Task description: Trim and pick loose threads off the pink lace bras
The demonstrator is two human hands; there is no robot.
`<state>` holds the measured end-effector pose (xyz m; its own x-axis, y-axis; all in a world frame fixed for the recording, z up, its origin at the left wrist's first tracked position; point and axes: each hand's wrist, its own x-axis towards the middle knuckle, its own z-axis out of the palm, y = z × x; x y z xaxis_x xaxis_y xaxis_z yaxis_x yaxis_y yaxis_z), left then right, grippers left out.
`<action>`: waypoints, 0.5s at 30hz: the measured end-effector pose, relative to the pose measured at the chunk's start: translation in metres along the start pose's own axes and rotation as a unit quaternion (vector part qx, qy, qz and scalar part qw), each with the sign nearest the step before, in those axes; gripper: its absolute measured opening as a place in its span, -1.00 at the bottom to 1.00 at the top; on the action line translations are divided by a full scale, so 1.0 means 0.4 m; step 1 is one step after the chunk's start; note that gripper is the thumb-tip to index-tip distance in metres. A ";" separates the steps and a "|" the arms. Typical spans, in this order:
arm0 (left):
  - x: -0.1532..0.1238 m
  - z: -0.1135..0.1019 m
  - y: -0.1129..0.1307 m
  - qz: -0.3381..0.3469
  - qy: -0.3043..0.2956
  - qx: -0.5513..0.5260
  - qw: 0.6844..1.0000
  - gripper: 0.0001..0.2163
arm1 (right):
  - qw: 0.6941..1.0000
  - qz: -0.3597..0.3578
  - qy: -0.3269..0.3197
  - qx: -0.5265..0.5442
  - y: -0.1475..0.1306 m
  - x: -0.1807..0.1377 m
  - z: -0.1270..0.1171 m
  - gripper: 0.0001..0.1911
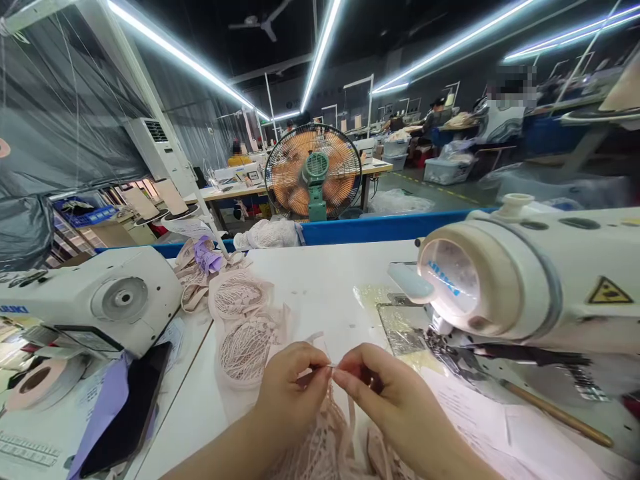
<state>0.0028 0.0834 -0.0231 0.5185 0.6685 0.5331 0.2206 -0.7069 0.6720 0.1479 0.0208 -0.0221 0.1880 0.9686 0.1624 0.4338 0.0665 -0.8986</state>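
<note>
My left hand (295,383) and my right hand (380,387) meet over the front of the white table, thumbs and forefingers pinched together. Between the fingertips runs a thin pale strip (331,365), most of it hidden by the fingers. Below my hands hangs a pale pink lace garment (315,450); whether the strip belongs to it, I cannot tell. Two lace cup pieces (245,350) lie on the table just left of my left hand. Behind them is a heap of pink straps and fabric (195,283) with a purple scrap (207,255).
A sewing machine (500,273) stands close on the right, with printed paper (470,407) below it. Another sewing machine (125,300), a dark phone (130,413) and a tape roll (45,383) are on the left. A large fan (315,170) stands beyond the blue table edge (380,228).
</note>
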 end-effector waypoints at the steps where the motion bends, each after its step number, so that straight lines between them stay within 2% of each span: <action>1: -0.001 -0.001 0.000 0.002 -0.003 -0.004 1.000 -0.90 | 1.000 0.007 0.005 0.011 0.001 0.006 -0.009 -0.76; 4: -0.004 -0.001 -0.001 0.027 -0.016 -0.018 0.999 -0.91 | 0.993 0.056 -0.015 0.107 0.005 0.021 -0.023 -0.73; 6: -0.006 0.000 -0.001 0.036 -0.034 -0.025 0.998 -0.91 | 0.970 0.101 -0.059 0.213 0.009 0.027 -0.020 -0.74; 8: -0.007 0.001 0.001 0.012 -0.059 -0.030 0.998 -0.92 | 0.946 0.124 -0.084 0.289 0.016 0.029 -0.010 -0.75; 11: -0.002 -0.002 0.010 -0.094 -0.095 -0.064 0.989 -0.93 | 0.939 0.122 -0.053 0.318 0.027 0.034 0.000 -0.75; 15: 0.012 -0.008 0.020 -0.262 -0.133 -0.186 0.938 -0.95 | 0.937 0.106 0.058 0.329 0.030 0.037 -0.012 -0.72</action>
<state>0.0044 0.0817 -0.0137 0.6173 0.7860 -0.0339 0.2251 -0.1351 0.9649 0.1601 0.0347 -0.0284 0.3191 0.9469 -0.0392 -0.2536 0.0455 -0.9662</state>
